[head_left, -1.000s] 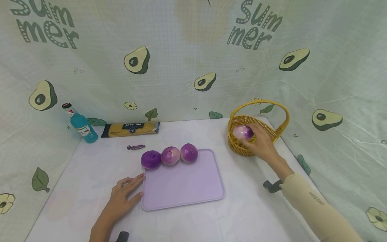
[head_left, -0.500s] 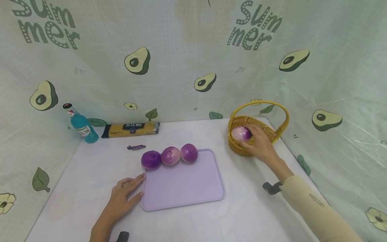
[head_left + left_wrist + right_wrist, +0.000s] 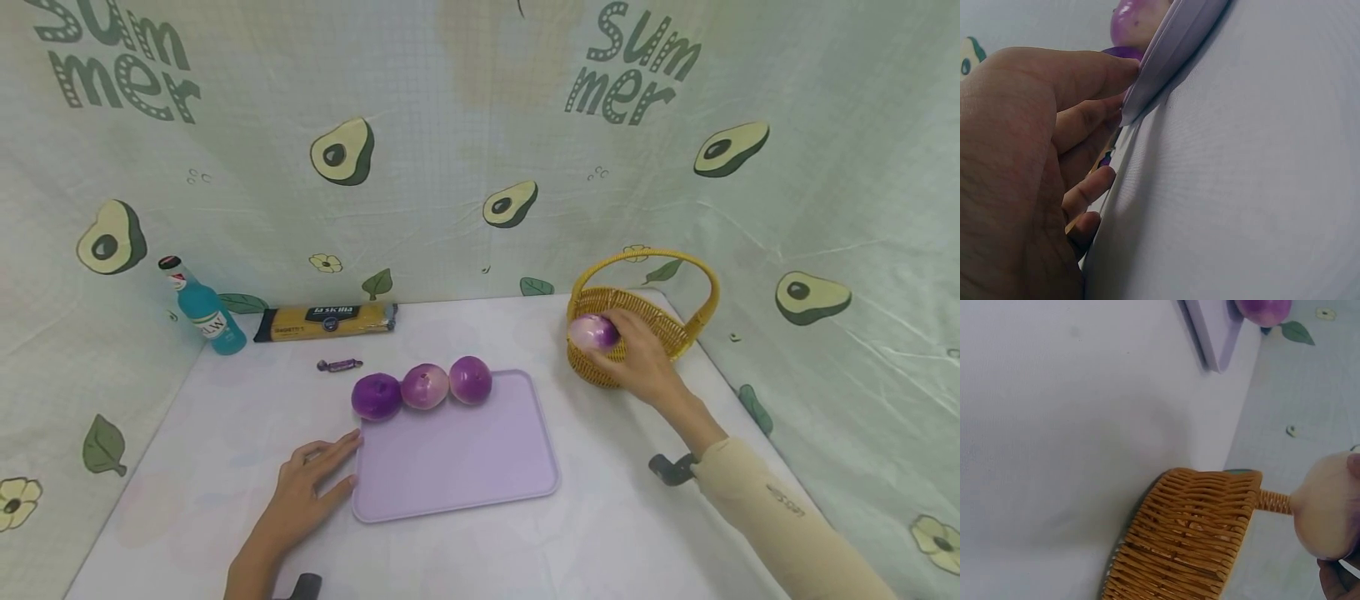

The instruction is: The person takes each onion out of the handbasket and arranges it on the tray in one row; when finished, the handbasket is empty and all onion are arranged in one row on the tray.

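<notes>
In the head view my right hand [image 3: 641, 358] grips a purple-and-white onion [image 3: 590, 332] in front of the wicker basket's opening, at its left side. The right wrist view shows the pale end of this onion [image 3: 1324, 509] above the rim of the basket [image 3: 1179, 534], with fingertips curled at its edge. My left hand [image 3: 303, 492] rests by the left edge of a lilac tray [image 3: 457, 467]; its fairly straight fingers touch the tray's rim [image 3: 1166, 56]. Along the tray's far edge sit three onions in a row: a dark purple one [image 3: 377, 397], a paler one [image 3: 425, 387] and a purple one [image 3: 470, 381].
The yellow wicker basket [image 3: 588, 367], its handle [image 3: 708, 292] arching up, stands at the back right. A blue bottle [image 3: 210, 312] and a spaghetti packet [image 3: 326, 322] are at the back left, with a small wrapped candy [image 3: 340, 365] before them. A patterned curtain [image 3: 442, 242] encloses the table.
My right hand has shifted slightly left with the onion, from over the basket's inside to its left rim. The left hand and the tray have stayed in place.
</notes>
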{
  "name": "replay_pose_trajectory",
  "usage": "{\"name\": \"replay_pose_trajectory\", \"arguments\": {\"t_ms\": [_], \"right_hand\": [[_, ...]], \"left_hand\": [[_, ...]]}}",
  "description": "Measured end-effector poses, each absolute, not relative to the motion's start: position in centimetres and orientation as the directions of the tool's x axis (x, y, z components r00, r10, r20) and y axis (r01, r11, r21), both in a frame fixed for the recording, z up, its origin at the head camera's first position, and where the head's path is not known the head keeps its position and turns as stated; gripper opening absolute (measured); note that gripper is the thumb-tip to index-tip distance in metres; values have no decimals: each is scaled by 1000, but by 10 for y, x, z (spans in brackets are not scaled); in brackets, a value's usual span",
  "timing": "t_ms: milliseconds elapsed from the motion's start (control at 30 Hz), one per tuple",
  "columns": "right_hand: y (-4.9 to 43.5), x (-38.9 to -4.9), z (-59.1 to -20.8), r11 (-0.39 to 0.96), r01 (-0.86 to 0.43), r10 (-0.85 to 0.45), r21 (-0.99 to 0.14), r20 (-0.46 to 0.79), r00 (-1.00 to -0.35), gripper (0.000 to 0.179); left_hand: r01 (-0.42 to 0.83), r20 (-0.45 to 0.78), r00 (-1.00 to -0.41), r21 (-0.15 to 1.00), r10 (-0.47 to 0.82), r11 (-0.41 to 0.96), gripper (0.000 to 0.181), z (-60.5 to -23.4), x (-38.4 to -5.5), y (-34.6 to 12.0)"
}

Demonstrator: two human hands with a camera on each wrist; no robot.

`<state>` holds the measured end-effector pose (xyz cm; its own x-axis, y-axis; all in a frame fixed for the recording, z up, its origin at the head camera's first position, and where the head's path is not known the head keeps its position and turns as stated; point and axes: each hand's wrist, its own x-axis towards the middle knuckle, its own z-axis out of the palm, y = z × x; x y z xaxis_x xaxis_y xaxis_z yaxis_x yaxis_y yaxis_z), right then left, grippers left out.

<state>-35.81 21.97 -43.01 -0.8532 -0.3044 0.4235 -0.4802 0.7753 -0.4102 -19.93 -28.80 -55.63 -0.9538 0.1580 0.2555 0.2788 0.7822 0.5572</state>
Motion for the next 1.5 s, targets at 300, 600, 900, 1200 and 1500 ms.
{"name": "replay_pose_trajectory", "arguments": {"t_ms": [300,600,900,1200,1500], "right_hand": [[213,-355,-431,756,-507,-321,-413,441,-838,62],[203,-353,-432,750,-499,-322,-434,420,-849,63],[199,-352,-436,749,-498,-327,-437,410,-851,65],[193,-351,-440,734,-527,-348,-427,430,-833,64],[190,-349,-442,733,-538,-360,-416,434,-826,65]], "left_hand": [[273,253,-955,560,152,782,54,-553,-199,-287],[275,254,-955,565,153,778,54,-556,-198,-287],[260,236,-960,566,148,783,54,-555,-199,-287],[271,250,-956,552,154,788,54,-556,-199,-287],[267,243,-958,553,154,789,54,-557,-199,-288]]}}
